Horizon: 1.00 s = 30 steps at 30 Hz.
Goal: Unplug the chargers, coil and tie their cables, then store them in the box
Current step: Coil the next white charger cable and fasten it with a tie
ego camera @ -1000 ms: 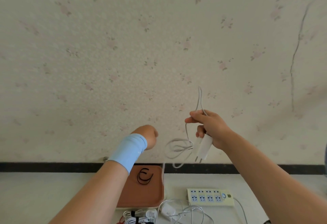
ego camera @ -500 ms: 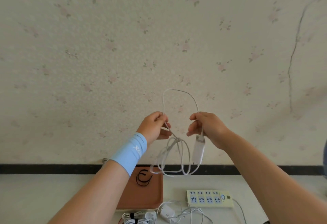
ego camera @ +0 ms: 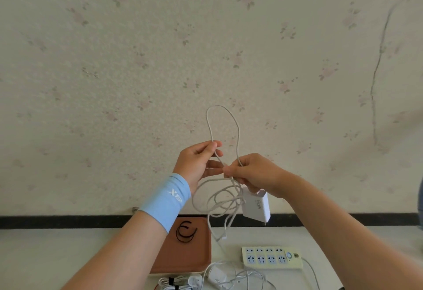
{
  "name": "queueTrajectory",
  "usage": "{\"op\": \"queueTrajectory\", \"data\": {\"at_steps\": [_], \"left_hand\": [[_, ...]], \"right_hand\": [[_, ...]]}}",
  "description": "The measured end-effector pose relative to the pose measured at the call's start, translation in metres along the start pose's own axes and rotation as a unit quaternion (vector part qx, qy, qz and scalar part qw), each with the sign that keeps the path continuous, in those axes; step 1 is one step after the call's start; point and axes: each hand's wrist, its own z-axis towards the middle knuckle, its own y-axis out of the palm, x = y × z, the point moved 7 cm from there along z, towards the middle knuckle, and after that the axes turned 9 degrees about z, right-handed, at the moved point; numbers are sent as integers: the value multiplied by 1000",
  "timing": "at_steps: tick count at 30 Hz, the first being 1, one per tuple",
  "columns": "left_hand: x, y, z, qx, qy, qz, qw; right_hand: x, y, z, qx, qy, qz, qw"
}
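1. Charger cable (ego camera: pixel 226 198), white, hangs in loose coils in mid-air above the worktop (ego camera: pixel 68 255). One tall loop stands above both hands, narrower than it was half a second ago.
2. Right hand (ego camera: pixel 254 172) keeps the gathered coils in a closed grip, and the white charger (ego camera: pixel 256 207) dangles beneath it.
3. Left hand (ego camera: pixel 199 163), wearing a blue wristband (ego camera: pixel 167 198), pinches one strand of the loop. It has moved in until its fingers meet the right hand, probably to hand over another turn. Coiling looks unfinished and tying is not begun.
4. Below lie a brown tray (ego camera: pixel 183 260), a cream power strip (ego camera: pixel 271 258) with empty sockets, a loose second charger (ego camera: pixel 216 277), a tied bundle (ego camera: pixel 174 284), and black ties (ego camera: pixel 185 233) on the tray. Nothing blocks the hands.
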Motion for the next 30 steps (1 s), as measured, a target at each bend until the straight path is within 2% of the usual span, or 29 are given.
{"op": "queueTrajectory", "data": {"at_steps": [3,6,9,11,13,16,18,20,21,22,23,25,27,28,30], "left_hand": [[-6,8,0,-75,-6,59,995],[-18,17,-6,-163,-35,206,964],[-14,8,-2,-129,11,346,929],[-9,5,2,-122,43,387,913],[-10,0,3,-143,35,429,891],[-27,-4,-3,-221,-60,522,822],[-43,-6,-11,-270,-139,587,750],[-52,-7,-19,-296,-171,665,664],[-55,-7,-21,-302,-178,683,641],[-57,-6,-22,-306,-179,682,640],[-57,-6,-21,-299,-170,670,657],[-46,-4,-15,-248,-128,610,742],[-25,-5,-6,-148,-59,515,842],[-14,-7,-3,-90,-12,481,872],[-1,-6,-2,-26,63,455,888]], "right_hand": [[2,-8,1,38,-1,37,999],[4,-22,1,104,-4,89,991],[15,-40,4,188,10,142,972],[21,-50,4,238,23,159,958],[25,-57,2,278,27,164,946],[29,-60,0,310,31,174,934],[31,-57,1,316,39,184,930],[32,-54,3,318,45,193,927],[32,-53,5,315,49,196,927],[32,-52,6,308,56,192,930],[32,-50,7,298,64,182,935],[29,-47,7,276,70,162,945],[27,-43,8,254,69,161,951],[27,-40,8,241,72,166,954],[24,-35,8,209,79,180,958]]}}
